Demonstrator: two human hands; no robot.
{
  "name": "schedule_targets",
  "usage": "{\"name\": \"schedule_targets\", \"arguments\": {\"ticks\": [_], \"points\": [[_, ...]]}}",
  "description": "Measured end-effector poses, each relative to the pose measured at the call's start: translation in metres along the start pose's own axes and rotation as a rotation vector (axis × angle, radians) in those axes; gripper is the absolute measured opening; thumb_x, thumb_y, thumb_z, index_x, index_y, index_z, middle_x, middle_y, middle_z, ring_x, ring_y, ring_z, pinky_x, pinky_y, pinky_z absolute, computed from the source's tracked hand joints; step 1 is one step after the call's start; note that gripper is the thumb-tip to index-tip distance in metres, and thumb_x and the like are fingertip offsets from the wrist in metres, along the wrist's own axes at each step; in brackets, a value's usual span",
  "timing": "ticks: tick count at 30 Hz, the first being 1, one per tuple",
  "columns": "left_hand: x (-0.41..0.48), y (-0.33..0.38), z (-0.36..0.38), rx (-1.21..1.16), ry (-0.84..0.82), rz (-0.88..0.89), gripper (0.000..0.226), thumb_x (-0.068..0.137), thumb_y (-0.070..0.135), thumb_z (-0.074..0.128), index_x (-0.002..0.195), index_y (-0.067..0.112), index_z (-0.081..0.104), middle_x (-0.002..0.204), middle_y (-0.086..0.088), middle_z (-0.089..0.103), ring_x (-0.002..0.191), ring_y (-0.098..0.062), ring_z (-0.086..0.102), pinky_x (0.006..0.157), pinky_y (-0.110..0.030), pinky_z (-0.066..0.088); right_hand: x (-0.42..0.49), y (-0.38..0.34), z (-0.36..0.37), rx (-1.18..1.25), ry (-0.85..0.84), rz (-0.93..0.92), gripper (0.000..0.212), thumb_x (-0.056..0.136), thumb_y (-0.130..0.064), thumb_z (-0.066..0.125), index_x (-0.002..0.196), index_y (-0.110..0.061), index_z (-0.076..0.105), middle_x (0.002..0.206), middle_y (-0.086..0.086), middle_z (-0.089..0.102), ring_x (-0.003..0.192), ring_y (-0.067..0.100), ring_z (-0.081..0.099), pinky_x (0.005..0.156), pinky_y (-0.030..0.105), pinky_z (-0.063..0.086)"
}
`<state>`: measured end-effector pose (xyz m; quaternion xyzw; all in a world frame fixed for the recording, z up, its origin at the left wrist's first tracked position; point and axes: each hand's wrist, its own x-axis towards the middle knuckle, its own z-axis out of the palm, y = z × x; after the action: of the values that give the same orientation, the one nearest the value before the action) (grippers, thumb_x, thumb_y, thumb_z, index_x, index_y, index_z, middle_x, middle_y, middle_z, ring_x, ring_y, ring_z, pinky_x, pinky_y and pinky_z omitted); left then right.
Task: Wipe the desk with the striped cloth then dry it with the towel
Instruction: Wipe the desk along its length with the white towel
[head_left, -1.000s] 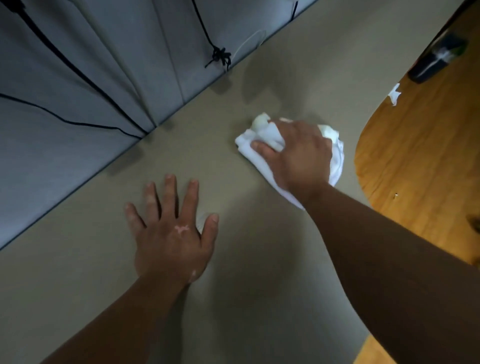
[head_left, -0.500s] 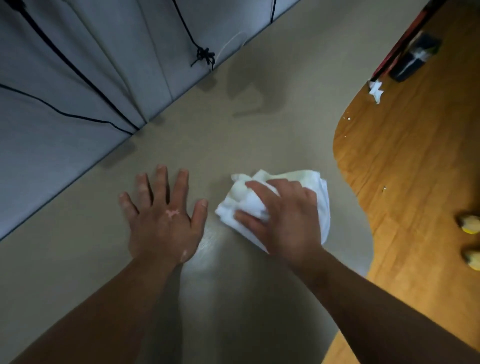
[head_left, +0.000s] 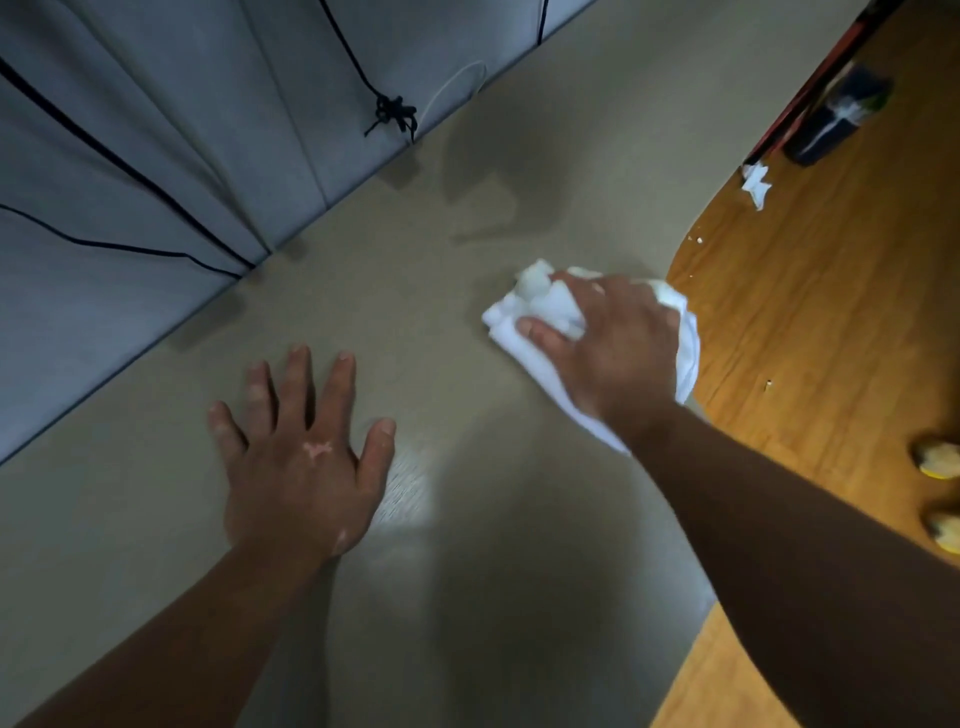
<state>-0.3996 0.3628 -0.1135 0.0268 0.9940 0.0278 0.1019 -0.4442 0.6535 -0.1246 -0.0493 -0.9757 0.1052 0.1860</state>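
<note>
Since half a second ago the right hand (head_left: 613, 348) has slid the white towel (head_left: 543, 304) farther out, widening the gap to the left hand (head_left: 306, 467). Its fingers curl over the bunched fabric, gripping it and pressing it onto the beige desk (head_left: 467, 182) near the curved right edge, with the wooden floor (head_left: 831, 322) just past it. The left hand lies flat on the desk — fingers spread, holding nothing.
</note>
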Motion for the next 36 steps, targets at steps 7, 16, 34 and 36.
{"name": "schedule_targets", "arguments": {"ticks": [7,16,34,36], "points": [[0.000,0.000,0.000,0.010,0.019,-0.002,0.075,0.095,0.070,0.017,0.162,0.034,0.019,0.170,-0.010,0.018,0.155,-0.041,0.013,0.120,-0.068,0.012,0.072,0.021,-0.005,0.019,-0.182,0.086,0.057,0.083,-0.079,0.042,0.101,-0.030,0.064,0.097,-0.001,0.065,0.097,0.029,0.063,0.087,0.049,0.050],[0.000,-0.002,0.002,0.007,0.030,-0.007,0.075,0.095,0.074,0.008,0.161,0.038,0.011,0.172,-0.005,0.008,0.157,-0.037,0.006,0.122,-0.065,0.007,-0.041,0.040,-0.041,0.108,-0.168,0.059,0.061,0.086,-0.076,0.054,0.123,-0.030,0.068,0.120,-0.001,0.071,0.114,0.029,0.065,0.099,0.050,0.048],[0.002,-0.025,0.001,0.053,0.010,0.093,0.073,0.097,0.072,0.010,0.161,0.039,0.009,0.173,0.000,0.008,0.158,-0.029,0.009,0.125,-0.056,0.011,-0.277,-0.133,-0.092,0.189,-0.124,-0.073,0.047,0.086,-0.072,0.066,0.119,-0.040,0.074,0.111,-0.005,0.070,0.096,0.023,0.066,0.085,0.046,0.047],[-0.003,-0.035,0.002,0.014,0.042,0.145,0.074,0.096,0.068,0.011,0.162,0.036,0.018,0.172,-0.003,0.016,0.157,-0.030,0.015,0.125,-0.055,0.015,-0.259,-0.127,-0.088,0.212,-0.152,-0.149,0.047,0.089,-0.073,0.061,0.121,-0.040,0.072,0.111,-0.005,0.069,0.098,0.023,0.065,0.086,0.046,0.046]]}}
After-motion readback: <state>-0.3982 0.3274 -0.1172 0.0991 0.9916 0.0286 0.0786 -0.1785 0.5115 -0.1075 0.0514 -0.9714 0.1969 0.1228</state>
